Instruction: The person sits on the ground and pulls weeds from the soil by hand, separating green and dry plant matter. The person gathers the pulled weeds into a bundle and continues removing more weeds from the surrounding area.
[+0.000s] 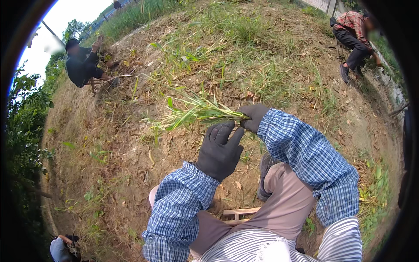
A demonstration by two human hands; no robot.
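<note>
My right hand, in a dark glove, grips the stem ends of a bunch of long green grass. The blades fan out to the left, some of them yellowed. Just below the bunch is my left hand, gloved too, its back towards me and its fingers bent and apart. No object shows in it. Its fingertips reach close to the stems; whether they touch cannot be made out. Blue checked sleeve covers cover both forearms. Bare brown soil with dry bits of plant lies beneath.
Between my legs is part of a low wooden stool. Uprooted and standing grass spreads ahead. A seated person is at far left, a bending person at far right, another person at lower left. Bushes line the left.
</note>
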